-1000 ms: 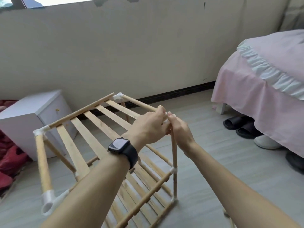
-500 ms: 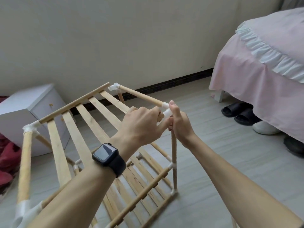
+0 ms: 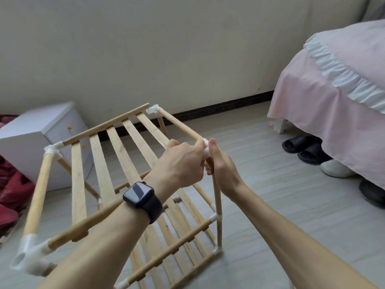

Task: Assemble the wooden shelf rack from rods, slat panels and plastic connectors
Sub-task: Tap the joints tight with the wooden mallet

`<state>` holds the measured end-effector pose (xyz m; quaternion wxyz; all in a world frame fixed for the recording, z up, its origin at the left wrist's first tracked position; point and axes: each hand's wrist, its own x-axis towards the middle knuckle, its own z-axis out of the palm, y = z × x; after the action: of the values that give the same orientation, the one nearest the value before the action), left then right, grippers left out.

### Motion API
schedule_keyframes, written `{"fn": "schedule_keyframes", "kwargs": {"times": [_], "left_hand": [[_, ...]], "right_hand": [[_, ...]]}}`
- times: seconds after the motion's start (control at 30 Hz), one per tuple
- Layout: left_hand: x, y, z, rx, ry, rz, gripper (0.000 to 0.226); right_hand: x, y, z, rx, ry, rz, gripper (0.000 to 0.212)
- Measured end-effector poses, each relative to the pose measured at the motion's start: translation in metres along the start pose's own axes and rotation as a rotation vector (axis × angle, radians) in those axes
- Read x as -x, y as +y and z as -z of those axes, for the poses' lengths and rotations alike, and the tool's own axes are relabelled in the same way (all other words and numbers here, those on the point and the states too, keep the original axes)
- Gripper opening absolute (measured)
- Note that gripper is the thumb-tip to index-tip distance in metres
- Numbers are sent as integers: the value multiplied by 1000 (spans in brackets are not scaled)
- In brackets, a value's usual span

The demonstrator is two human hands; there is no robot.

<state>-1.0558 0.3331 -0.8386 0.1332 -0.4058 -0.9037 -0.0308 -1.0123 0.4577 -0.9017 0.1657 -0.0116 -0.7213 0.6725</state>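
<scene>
left hand [image 3: 183,161] fingers clamped on corner connector [image 3: 206,151] | right hand [image 3: 221,165] fingers clamped on upright rod [image 3: 217,205] just below | shelf rack [image 3: 123,151] on floor [image 3: 291,205], bed [image 3: 333,101] well apart, cabinet [image 3: 27,147] near

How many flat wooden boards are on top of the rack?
5, side by side atop the rack: leftmost board, second, middle, fourth, rightmost. The left hand covers some ends.

The slats [image 3: 125,147] and rods [image 3: 37,192] are seen in pale natural wood, joined by white connectors [image 3: 52,150]. A black watch [image 3: 143,198] is worn. The bedspread [image 3: 333,113] is coloured pink and trimmed with a white ruffle [image 3: 341,74]. The cabinet [image 3: 25,138] is finished white, the slippers [image 3: 300,146] black, the cloth [image 3: 12,188] red, and the floor [image 3: 291,205] is streaked pale grey.
</scene>
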Motion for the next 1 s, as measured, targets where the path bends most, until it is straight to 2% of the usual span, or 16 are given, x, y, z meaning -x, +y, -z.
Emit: {"fn": "schedule_keyframes", "kwargs": {"times": [0.07, 0.13, 0.2, 0.27, 0.37, 0.43, 0.5, 0.57, 0.67, 0.77, 0.83, 0.9, 0.93, 1.0], "left_hand": [[3, -1, 1, -18, -19, -10, 9], [9, -2, 6, -50, 0, -58, 5], [20, -4, 13, -73, 45, -125, 9], [33, -10, 19, -82, 88, -160, 24], [54, -24, 28, -30, 176, -148, 44], [73, -37, 34, 4, 284, -135, 45], [94, -51, 39, -14, 306, -43, 42], [116, -68, 43, 15, 223, 170, 43], [151, -95, 54, 112, 26, 486, 60], [172, -105, 68, 181, -77, 627, 68], [173, -99, 75, 242, -148, 679, 78], [169, -87, 78, 264, -210, 678, 90], [167, -81, 77, 238, -225, 665, 95], [166, -73, 72, 129, -217, 629, 97]], "right_hand": [[5, 3, -5, 27, -18, 5, 73], [10, 3, -8, 7, -32, 7, 80], [16, 4, -10, -19, -44, 11, 70], [22, 4, -15, -35, -60, 19, 61], [36, -1, -24, -142, -135, 1, 62], [48, -5, -33, -216, -225, -20, 58], [59, -9, -44, -213, -338, -52, 56], [67, -13, -58, -93, -458, -44, 58], [74, -28, -82, 49, -653, -25, 61], [78, -47, -107, 294, -862, 19, 66], [76, -60, -113, 489, -949, 112, 61], [66, -72, -106, 541, -951, 192, 42], [59, -77, -97, 509, -899, 200, 33], [44, -84, -77, 365, -655, 179, 26]]}}
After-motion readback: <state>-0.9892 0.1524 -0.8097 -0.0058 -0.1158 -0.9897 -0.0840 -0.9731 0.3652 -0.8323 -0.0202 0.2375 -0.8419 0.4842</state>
